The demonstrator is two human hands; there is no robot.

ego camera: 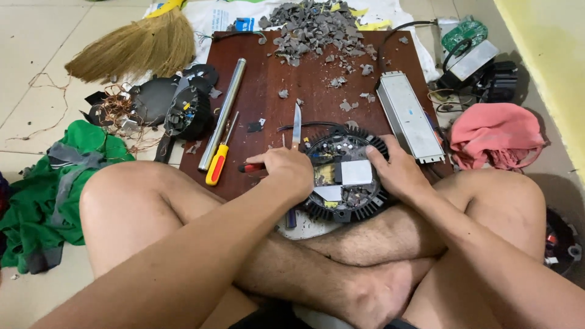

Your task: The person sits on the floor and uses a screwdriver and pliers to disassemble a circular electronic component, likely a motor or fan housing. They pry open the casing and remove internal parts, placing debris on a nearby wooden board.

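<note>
A round black finned housing (347, 178) with a circuit board and a white square patch inside rests on my crossed legs at the near edge of a dark wooden board (268, 85). My left hand (289, 170) is closed around a red-handled tool whose tip points into the housing's left side. My right hand (396, 170) grips the housing's right rim. A knife (297, 125) lies on the board just beyond my left hand.
A yellow-handled screwdriver (218, 161) and a metal tube (223, 113) lie at the board's left. Grey broken chips (314, 27) pile at its far end. A silver rectangular box (407, 116) sits right, a pink cloth (496, 134) beyond. A broom (137, 45), copper wire and green cloth (42, 195) lie left.
</note>
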